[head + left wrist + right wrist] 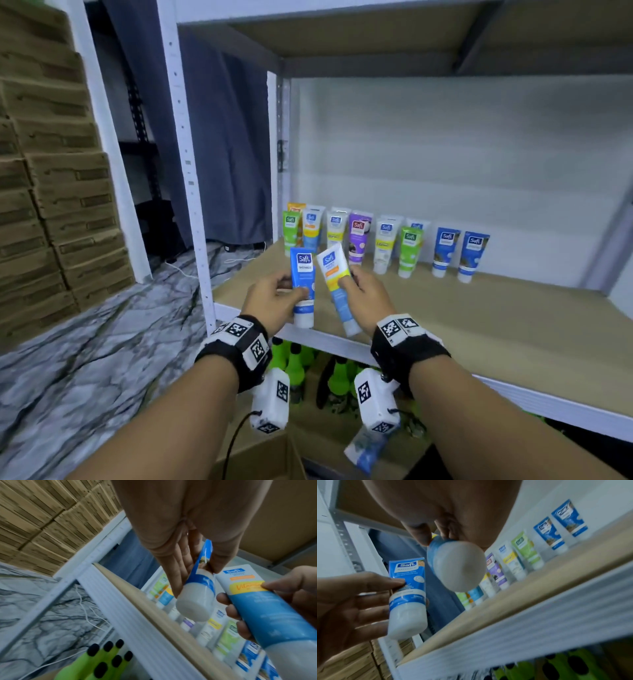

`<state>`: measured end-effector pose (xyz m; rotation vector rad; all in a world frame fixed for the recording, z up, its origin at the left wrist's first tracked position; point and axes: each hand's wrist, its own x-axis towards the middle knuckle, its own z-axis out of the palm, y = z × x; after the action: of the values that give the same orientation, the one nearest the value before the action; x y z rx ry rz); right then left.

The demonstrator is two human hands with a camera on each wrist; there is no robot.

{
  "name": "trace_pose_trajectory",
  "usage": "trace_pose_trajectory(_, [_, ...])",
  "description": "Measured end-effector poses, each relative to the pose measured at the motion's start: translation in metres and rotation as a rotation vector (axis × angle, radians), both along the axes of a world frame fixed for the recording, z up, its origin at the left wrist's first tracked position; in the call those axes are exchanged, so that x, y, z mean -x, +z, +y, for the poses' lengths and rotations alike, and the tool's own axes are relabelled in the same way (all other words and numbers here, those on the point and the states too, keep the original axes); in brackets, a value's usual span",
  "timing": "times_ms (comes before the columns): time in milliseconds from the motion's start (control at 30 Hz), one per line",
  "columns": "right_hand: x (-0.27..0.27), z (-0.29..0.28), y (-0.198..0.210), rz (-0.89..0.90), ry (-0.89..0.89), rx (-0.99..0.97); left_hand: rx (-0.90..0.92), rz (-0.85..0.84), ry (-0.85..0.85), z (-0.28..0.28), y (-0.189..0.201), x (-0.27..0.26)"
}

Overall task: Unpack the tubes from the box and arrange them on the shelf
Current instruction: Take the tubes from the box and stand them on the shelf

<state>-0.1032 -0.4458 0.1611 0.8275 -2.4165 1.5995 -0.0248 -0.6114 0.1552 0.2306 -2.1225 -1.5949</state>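
My left hand (274,294) grips a blue tube (302,274) with a white cap, upright above the front left of the wooden shelf (479,329). Beside it my right hand (363,291) pinches a white, yellow and blue tube (334,270), tilted left, cap down. The two tubes nearly touch at their tops. In the left wrist view the blue tube (199,591) sits between thumb and fingers; in the right wrist view the yellow-banded tube's cap (458,566) faces the camera. A row of several tubes (383,243) stands cap-down at the shelf's back. An open cardboard box (267,459) lies below.
A white upright post (191,171) bounds the shelf's left side, and another board (376,37) lies overhead. Green bottles (294,359) fill the lower shelf. Stacked brown cartons (51,188) stand at the far left on a marbled floor (85,359). The shelf's right half is bare wood.
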Motion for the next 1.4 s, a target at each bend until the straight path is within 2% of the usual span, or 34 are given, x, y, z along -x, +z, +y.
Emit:
trace_pose_trajectory(200, [0.030, 0.054, 0.022, -0.002, -0.057, 0.018, 0.022, 0.011, -0.152, 0.050, 0.022, 0.049])
trace_pose_trajectory(367, [0.062, 0.099, 0.030, -0.036, -0.124, -0.065, 0.107, -0.076, -0.219, 0.083, 0.029, 0.098])
trace_pose_trajectory(500, [0.086, 0.133, 0.029, -0.036, -0.247, -0.126, 0.193, -0.154, -0.239, 0.113, 0.030, 0.135])
trace_pose_trajectory(700, [0.127, 0.173, 0.013, -0.082, -0.413, -0.107, 0.336, -0.234, -0.228, 0.156, 0.020, 0.188])
trace_pose_trajectory(900, [0.171, 0.195, -0.006, -0.151, -0.482, 0.003, 0.450, -0.233, -0.236, 0.185, 0.013, 0.234])
trace_pose_trajectory(1133, [0.222, 0.215, -0.028, -0.192, -0.512, 0.062, 0.442, -0.207, -0.218, 0.200, -0.001, 0.280])
trace_pose_trajectory(1400, [0.242, 0.215, -0.021, -0.196, -0.537, 0.046, 0.456, -0.159, -0.172, 0.215, -0.011, 0.314])
